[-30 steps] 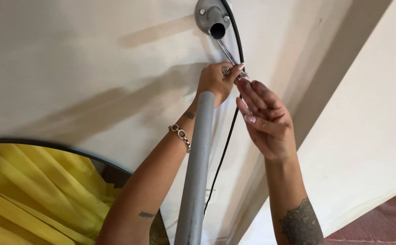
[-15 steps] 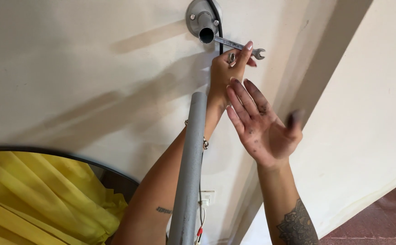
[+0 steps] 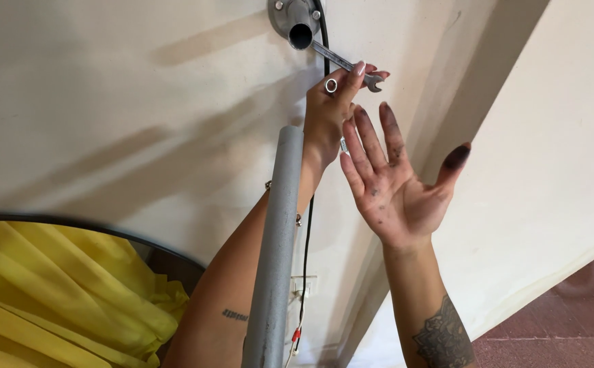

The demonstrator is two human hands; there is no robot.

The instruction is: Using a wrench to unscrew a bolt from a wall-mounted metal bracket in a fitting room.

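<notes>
Nothing printed on show here

No packages, signs or screens appear anywhere in the head view, and no label can be made out on anything visible.

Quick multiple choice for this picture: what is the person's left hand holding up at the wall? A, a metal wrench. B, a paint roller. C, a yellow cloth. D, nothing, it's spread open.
A: the left hand is closed around a metal wrench that reaches up to the round metal fitting on the wall, while the smudged right hand is spread open and holds nothing.
</notes>
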